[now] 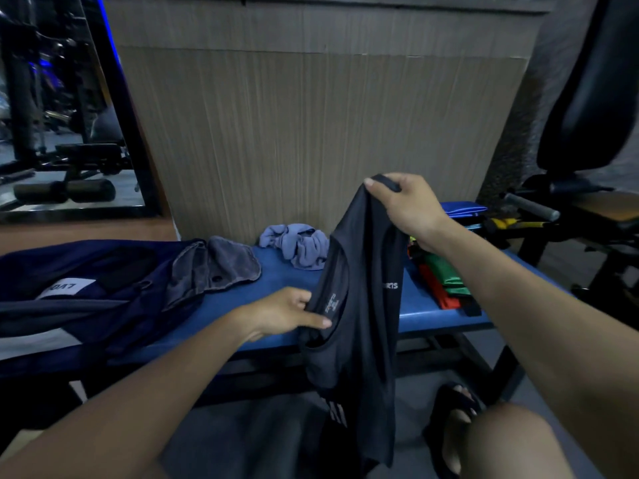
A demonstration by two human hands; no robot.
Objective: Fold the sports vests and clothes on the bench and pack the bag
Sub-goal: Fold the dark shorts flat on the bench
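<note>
At the far left, a dark navy fabric bag (86, 288) with a white label is spread over the left end of the blue padded bench (273, 285), its edge hanging past the bench's front lip. Just beside it, a washed grey garment (214, 267) is draped partly on the bag and partly on the bench. Behind, close to the wood-grain panel (311, 133), a crumpled pale blue cloth (297, 245) is seen. A bare stretch of blue padding is left between the grey garment and the hanging vest — the only open surface in view.

The left hand (283, 314) is held over the bench's front edge, its thumb and fingers pinching the black sports vest (359, 323) at the neckline. The vest is hung vertically in front of the bench, dropping below the seat toward the floor; white stripes are visible near its lower part. Its top strap is gripped by the right hand (406, 205), raised above the bench.

To the right, behind the vest, folded red and green fabric (442, 281) lies on the bench — possibly more vests, though they are partly hidden. Further right, a black gym machine (587, 133) stands close to the bench's end.
</note>
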